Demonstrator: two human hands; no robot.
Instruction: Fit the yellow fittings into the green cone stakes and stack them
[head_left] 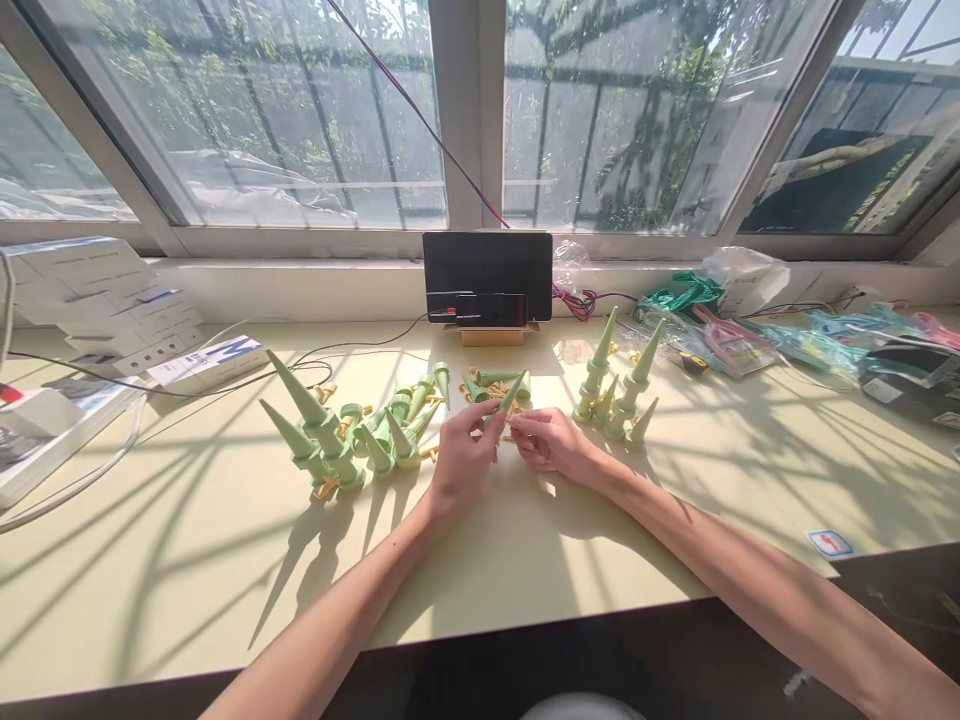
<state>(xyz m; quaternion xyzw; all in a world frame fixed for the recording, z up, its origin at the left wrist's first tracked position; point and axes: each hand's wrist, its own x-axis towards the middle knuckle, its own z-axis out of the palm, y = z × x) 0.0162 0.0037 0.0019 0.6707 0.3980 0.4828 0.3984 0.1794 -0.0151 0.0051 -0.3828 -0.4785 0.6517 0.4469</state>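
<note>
L hand (459,458) & R hand (553,441) meet mid bench (525,570), fingers curled; both pinch one green spike (511,396) at fingertips. Loose spikes (390,430) lie just beside

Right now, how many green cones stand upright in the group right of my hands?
4: two tall cones at the back, left and right, and two short ones in front. Others may be hidden.

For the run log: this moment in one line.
left hand: pinches green spike | right hand: on same spike | table: more spikes around
</note>
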